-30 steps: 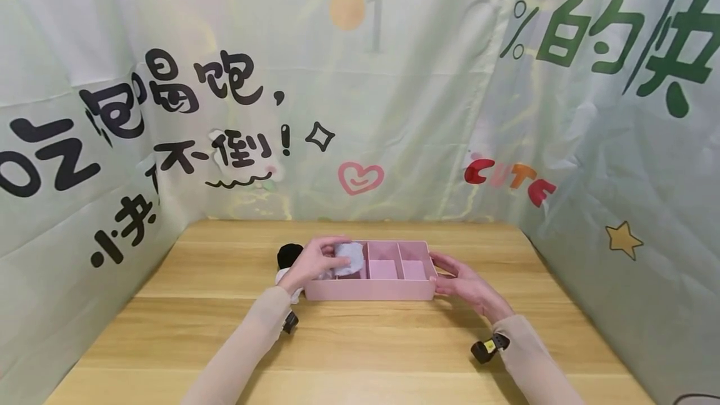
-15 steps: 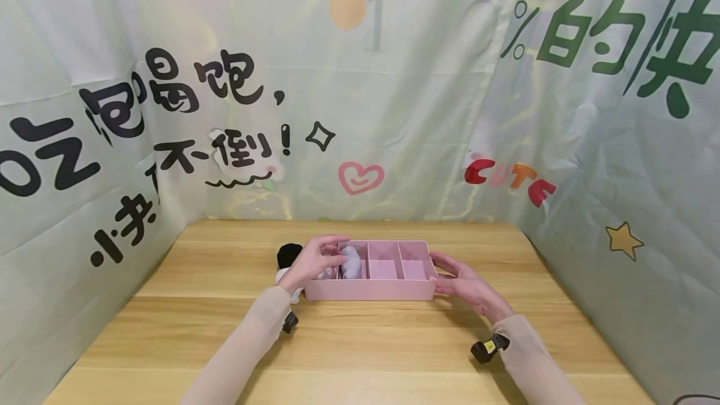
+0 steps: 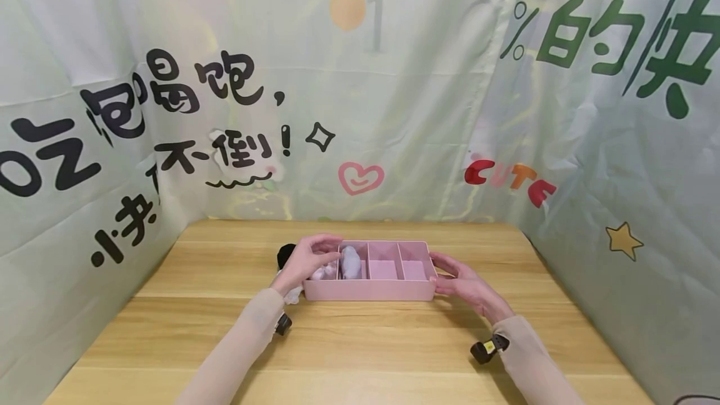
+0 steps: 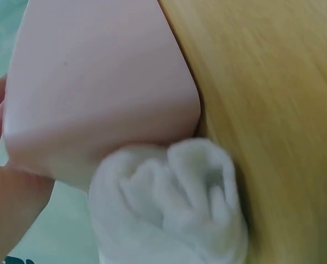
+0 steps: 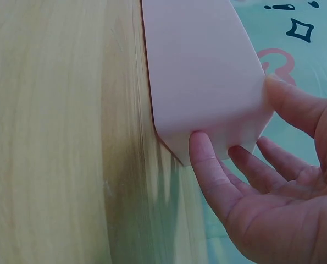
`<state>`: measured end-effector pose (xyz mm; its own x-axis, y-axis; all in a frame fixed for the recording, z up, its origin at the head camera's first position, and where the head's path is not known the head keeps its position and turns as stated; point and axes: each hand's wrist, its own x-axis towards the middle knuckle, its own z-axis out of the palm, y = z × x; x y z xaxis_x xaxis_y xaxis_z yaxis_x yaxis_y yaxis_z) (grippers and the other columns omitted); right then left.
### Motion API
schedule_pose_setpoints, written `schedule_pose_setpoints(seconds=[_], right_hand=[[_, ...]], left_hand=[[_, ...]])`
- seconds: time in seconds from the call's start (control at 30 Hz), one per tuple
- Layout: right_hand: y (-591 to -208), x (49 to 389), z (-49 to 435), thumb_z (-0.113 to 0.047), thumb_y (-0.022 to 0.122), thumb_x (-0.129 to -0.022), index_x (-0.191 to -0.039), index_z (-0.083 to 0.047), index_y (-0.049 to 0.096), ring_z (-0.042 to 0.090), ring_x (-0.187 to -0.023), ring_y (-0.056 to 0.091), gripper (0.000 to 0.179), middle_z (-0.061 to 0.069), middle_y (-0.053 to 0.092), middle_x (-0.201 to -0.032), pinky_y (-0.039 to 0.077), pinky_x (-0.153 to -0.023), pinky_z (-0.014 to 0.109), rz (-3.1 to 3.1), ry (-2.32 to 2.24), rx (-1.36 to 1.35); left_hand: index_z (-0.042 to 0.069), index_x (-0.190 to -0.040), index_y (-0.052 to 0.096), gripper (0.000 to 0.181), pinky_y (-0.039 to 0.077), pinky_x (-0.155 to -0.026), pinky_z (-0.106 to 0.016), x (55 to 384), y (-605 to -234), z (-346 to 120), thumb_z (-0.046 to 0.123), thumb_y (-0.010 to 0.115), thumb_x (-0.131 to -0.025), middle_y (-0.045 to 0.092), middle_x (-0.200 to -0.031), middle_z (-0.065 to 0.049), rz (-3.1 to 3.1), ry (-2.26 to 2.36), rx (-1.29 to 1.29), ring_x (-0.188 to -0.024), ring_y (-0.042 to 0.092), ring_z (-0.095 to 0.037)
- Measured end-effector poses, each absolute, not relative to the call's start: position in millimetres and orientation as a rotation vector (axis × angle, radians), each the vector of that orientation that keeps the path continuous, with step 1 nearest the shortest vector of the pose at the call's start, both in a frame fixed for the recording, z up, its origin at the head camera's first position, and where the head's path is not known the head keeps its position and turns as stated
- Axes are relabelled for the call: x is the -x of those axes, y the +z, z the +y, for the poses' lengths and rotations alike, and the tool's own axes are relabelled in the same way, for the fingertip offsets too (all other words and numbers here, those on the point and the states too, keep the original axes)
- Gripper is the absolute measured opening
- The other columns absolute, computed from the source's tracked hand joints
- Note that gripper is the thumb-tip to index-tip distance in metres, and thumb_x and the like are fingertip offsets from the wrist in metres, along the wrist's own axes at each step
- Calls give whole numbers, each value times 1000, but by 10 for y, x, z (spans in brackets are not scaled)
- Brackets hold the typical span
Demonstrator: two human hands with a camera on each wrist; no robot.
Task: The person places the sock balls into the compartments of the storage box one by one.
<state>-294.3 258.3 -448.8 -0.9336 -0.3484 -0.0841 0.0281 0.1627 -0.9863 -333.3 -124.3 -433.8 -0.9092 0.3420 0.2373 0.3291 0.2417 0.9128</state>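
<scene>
A pink box (image 3: 368, 290) with several compartments stands on the table. One compartment from its left end holds a bundled grey cloth, like a rolled sock (image 3: 351, 263); a pale lilac bundle (image 3: 323, 272) lies in the leftmost one, partly covered by my hand. My left hand (image 3: 308, 260) hovers at the box's left end, fingers loosely bent with nothing between them. My right hand (image 3: 465, 283) rests its fingertips against the right end, the thumb at a corner edge in the right wrist view. A white rolled cloth (image 4: 168, 203) sits against the box's left end.
Behind my left hand a black bundle (image 3: 285, 255) shows beside the box. The wooden table (image 3: 360, 349) has printed cloth walls (image 3: 360, 111) at its back and sides. Each wrist carries a small black camera (image 3: 482, 351).
The grey bundle has gone down from my left fingers into its compartment and been let go. My left hand has drawn back leftward. My right hand stays at the box's end.
</scene>
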Motion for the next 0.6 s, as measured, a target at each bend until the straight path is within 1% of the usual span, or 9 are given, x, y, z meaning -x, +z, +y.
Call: schedule_pose_setpoints(seconds=[0.1,0.2,0.3,0.43,0.6], right_hand=[[-4474,2948,2576,-4,61,-95,-154,1,18,49,-137,35,74,29,16,-159,53,-94,36,2151,-1835,317],[-4491,2942,2589,-4,60,-95,-155,-1,19,50,-138,34,73,28,16,-159,53,-94,37,2148,-1838,310],[-4504,2946,2596,-5,61,-95,-154,0,21,48,-137,36,72,28,16,-159,53,-94,36,2152,-1837,310],[-4505,2944,2593,-7,62,-94,-153,1,23,45,-135,40,71,28,19,-159,53,-94,34,2165,-1833,290],[-4471,2932,2588,-10,65,-94,-154,0,24,44,-135,40,73,28,20,-158,52,-97,39,2179,-1811,275]], left_hand=[[2,-124,65,39,55,-82,-28,3308,-4345,-1309,14,73,-88,70,-113,-15,2485,1802,-686,-98,67,-20],[3,-121,66,36,55,-79,-29,3273,-4372,-1364,15,73,-89,71,-109,-13,2512,1785,-658,-93,67,-20],[5,-119,68,33,54,-77,-29,3247,-4367,-1416,16,73,-89,71,-110,-15,2533,1772,-642,-91,66,-20],[2,-118,68,32,53,-75,-25,3239,-4350,-1492,13,73,-89,70,-112,-19,2540,1781,-690,-91,66,-21],[-2,-117,67,32,52,-75,-23,3225,-4336,-1618,10,73,-88,71,-111,-19,2541,1796,-678,-90,65,-19]])
